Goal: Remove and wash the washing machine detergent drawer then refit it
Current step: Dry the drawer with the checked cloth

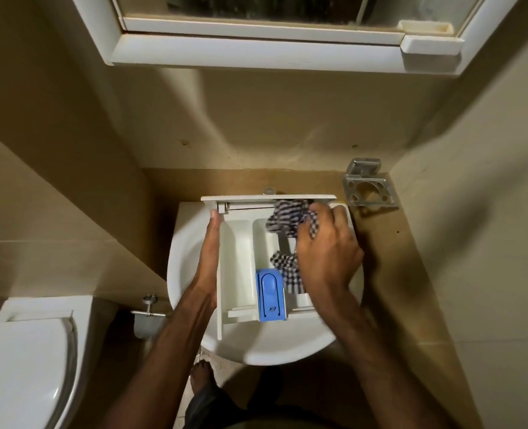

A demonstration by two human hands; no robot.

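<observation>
**Drawer wiped over the basin**

At the bottom centre of the frame a bare foot (201, 374) stands on the floor, and two forearms reach up from the lower edge toward the white basin (188, 243) in the middle of the picture.

The detergent drawer (238, 252) lies across the top of the basin, its white front panel toward the wall at the far end and its open compartments facing up. A blue insert (271, 295) sits in the near part of the drawer, at the centre.

The left hand (208, 258) lies along the drawer's left wall, fingers straight and pointing away, the thumb tip near the front panel; its grip is released, flat against the side.

The right hand (326, 249) is over the drawer's right compartment, its fingers curled and grasping a checked cloth (287, 221). The cloth is blurred; part of it bunches at the far end near the front panel and part trails toward the blue insert.

In the lower left of the frame is a white toilet (24, 360) with its lid down, and between it and the basin a metal valve (149, 305) on the wall.

Right of the basin runs a brown counter (389, 258). At its far end, in the right middle of the frame, a metal holder (368, 188) is fixed to the wall.

Across the top of the frame hangs a white-framed cabinet (272, 54).
</observation>
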